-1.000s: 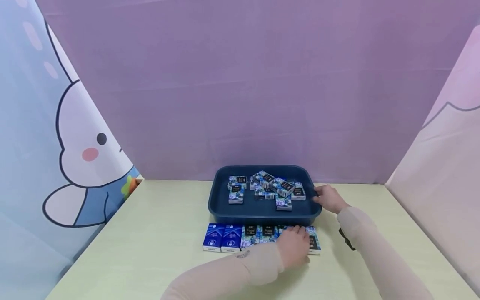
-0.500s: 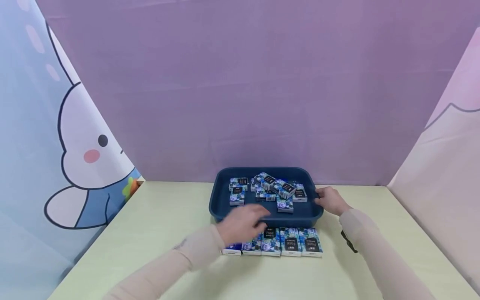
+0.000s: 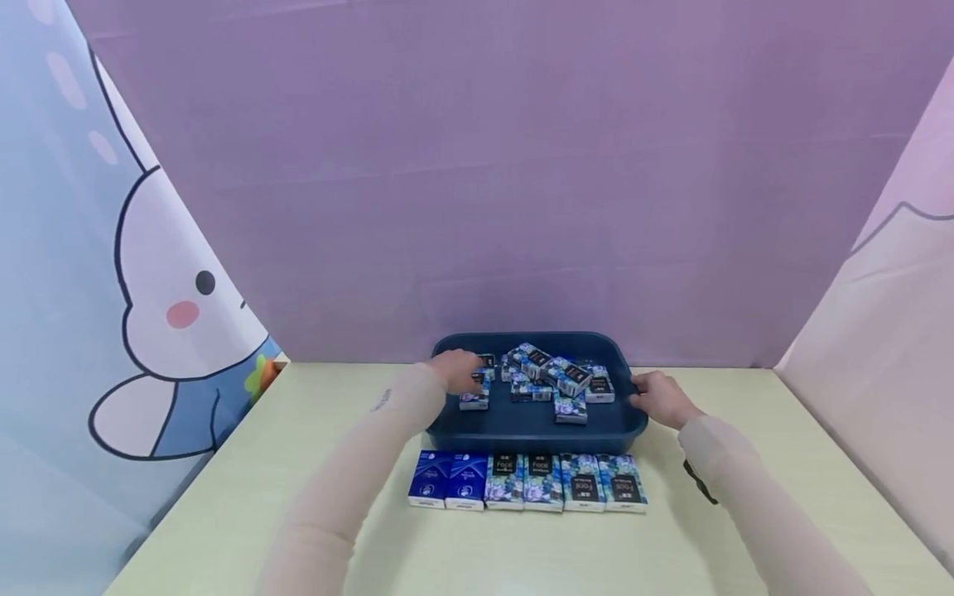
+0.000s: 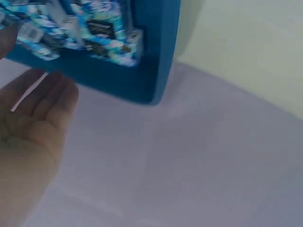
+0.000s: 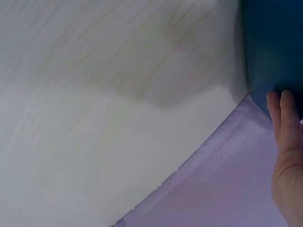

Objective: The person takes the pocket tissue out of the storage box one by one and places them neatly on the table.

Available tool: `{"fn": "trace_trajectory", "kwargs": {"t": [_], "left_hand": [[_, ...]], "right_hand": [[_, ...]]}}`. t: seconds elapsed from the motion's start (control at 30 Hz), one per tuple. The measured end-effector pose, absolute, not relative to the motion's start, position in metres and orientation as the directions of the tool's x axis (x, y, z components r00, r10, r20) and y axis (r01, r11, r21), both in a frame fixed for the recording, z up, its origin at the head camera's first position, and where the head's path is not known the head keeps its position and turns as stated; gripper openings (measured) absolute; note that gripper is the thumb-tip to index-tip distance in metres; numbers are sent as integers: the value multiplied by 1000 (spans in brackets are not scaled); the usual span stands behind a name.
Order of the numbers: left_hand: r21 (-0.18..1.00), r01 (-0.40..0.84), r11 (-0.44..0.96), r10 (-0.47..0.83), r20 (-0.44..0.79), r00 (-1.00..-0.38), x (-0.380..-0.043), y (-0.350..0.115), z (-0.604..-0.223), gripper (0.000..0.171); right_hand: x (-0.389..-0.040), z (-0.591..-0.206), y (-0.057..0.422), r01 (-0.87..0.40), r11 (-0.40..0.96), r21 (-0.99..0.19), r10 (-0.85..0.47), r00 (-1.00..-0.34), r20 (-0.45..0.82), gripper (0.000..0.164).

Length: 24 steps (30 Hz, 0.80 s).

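Observation:
A dark blue tray [image 3: 522, 439] stands at the back of the table, with several floral tissue packs [image 3: 568, 377] lying loosely inside, some overlapping. My left hand [image 3: 456, 370] reaches over the tray's left side, above a floral tissue pack [image 3: 474, 400]. In the left wrist view, the fingers of my left hand [image 4: 40, 118] are extended and nothing shows in its grasp. At the tray's right rim, my right hand [image 3: 662, 399] grips the edge. The right wrist view shows its fingers [image 5: 287, 113] against the tray's outer wall [image 5: 274, 47]; the thumb is hidden there.
In front of the tray lies a straight row: two plain blue tissue packs [image 3: 448, 480] at left, then several floral tissue packs [image 3: 542, 483]. The pale table [image 3: 477, 546] meets a purple cloth backdrop [image 3: 507, 207] close behind the tray.
My left hand has lifted from the right end of the row and swept left and back over the tray. My right hand has stayed at the rim. The row is now fully visible.

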State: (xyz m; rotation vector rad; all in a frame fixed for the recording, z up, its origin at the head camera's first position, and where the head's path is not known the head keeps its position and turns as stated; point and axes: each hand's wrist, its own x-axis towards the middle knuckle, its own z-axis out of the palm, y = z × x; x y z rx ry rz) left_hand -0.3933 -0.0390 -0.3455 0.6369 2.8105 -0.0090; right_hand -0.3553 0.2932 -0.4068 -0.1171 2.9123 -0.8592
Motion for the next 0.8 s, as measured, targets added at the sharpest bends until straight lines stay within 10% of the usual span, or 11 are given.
{"fn": "trace_trajectory", "kwargs": {"t": [0.43,0.8], "left_hand": [[77,289,954,298,-295,-908,-424,-26,-399,19],[-32,316,948,299,-242,-923,-434,-35,-417,39]], "right_hand": [[-351,-406,299,-40,834,-551,-101,-992,-80,47],[-357,-408,295,-61,831,-553,-115,-991,-64,47]]}}
